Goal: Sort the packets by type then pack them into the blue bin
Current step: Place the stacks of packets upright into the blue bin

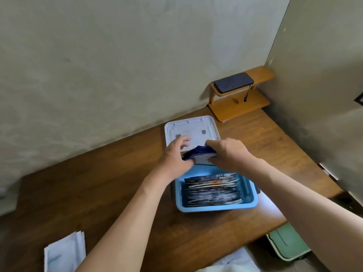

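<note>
My left hand (175,155) and right hand (230,153) hold a bundle of dark blue foil packets (198,154) between them, just above the far end of the light blue plastic bin (216,208). My right fingers (211,143) curl over the bundle's top edge; my left thumb and curled fingers pinch its other end. A row of dark printed packets (212,190) stands on edge inside the bin. Behind it a white plastic lid (193,128) lies on the brown wooden desk (98,183). Flat white packets (64,250) lie at the desk's near left edge.
</note>
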`<state>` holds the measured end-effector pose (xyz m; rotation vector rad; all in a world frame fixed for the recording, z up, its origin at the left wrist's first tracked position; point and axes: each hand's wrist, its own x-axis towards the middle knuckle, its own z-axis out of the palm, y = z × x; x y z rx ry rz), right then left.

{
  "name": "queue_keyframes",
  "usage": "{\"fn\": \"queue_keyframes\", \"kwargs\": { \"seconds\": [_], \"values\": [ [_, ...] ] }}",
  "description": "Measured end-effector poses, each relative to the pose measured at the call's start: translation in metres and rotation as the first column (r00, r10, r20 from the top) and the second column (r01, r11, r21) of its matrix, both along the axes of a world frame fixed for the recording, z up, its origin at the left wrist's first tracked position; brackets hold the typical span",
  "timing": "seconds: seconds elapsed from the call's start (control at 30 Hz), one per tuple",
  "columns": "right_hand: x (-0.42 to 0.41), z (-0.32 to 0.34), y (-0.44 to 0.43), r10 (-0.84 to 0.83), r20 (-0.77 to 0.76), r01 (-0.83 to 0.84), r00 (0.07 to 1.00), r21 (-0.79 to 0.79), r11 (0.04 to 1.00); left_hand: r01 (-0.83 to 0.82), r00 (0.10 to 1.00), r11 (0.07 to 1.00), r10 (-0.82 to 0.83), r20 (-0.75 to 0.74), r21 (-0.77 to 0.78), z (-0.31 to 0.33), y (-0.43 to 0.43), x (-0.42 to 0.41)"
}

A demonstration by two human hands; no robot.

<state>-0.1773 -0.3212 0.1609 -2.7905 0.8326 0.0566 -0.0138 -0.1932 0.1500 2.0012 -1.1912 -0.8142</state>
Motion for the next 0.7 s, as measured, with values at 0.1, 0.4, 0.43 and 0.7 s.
{"fn": "queue_keyframes", "kwargs": {
  "seconds": [0.1, 0.4, 0.43, 0.7],
  "values": [
    [0.011, -0.012, 0.008, 0.041, -0.162, -0.054, 0.986, -0.079, 0.995, 0.071, 0.99, 0.994, -0.08, 0.114, 0.082, -0.002, 0.008, 0.001],
    [0.029, -0.047, 0.027, 0.093, -0.397, -0.128, 0.913, -0.063, 0.99, 0.17, 0.857, 0.929, -0.304, 0.416, 0.33, -0.015, 0.005, -0.024],
    [0.031, -0.05, 0.026, 0.096, -0.403, -0.126, 0.91, -0.047, 0.991, 0.171, 0.841, 0.922, -0.321, 0.436, 0.348, -0.018, 0.004, -0.025],
    [0.018, -0.061, 0.013, 0.076, -0.345, -0.002, 0.936, 0.21, 0.978, 0.2, 0.741, 0.884, -0.419, 0.525, 0.423, -0.03, -0.002, -0.031]
  ]
}}
